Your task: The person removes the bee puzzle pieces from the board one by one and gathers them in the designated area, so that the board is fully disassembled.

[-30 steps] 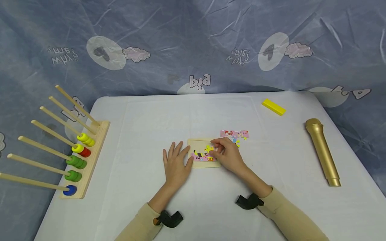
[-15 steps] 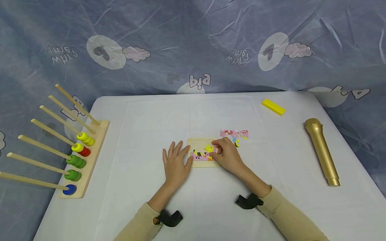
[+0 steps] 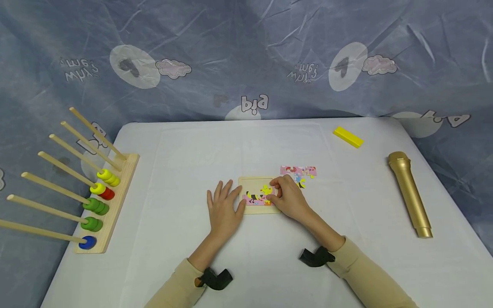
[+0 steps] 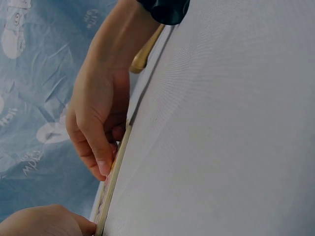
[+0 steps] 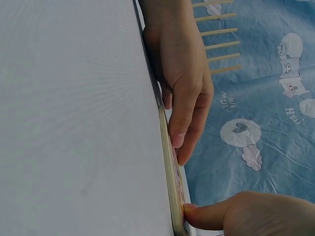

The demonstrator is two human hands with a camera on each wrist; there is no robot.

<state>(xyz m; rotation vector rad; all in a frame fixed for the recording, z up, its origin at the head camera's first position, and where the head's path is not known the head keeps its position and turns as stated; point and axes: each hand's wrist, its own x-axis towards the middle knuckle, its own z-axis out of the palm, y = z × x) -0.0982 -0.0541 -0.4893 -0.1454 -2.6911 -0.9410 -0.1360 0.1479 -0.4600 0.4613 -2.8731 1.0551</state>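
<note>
A small wooden puzzle tray [image 3: 254, 210] lies flat on the white table, with pink pieces showing a bee and a yellow figure along its near part. My left hand [image 3: 224, 211] rests on the table with fingers spread, thumb and forefinger touching the tray's left edge. Over the tray's right side, my right hand [image 3: 289, 197] pinches a puzzle piece [image 3: 273, 191] between thumb and forefinger, low against the tray. That piece is mostly covered by the fingers. Several loose puzzle pieces [image 3: 298, 170] lie just beyond the right hand. In the left wrist view, the right thumb meets the tray surface.
A wooden peg abacus [image 3: 119, 194] with coloured rings stands along the left side. A yellow block [image 3: 348, 137] lies at the back right. Near the right edge is a gold microphone [image 3: 410, 194]. Printed blue-grey cloth [image 3: 215, 51] hangs behind the table.
The right hand has shifted very slightly, its fingers still on the piece at the tray's right side. The left hand has stayed in place beside the tray.
</note>
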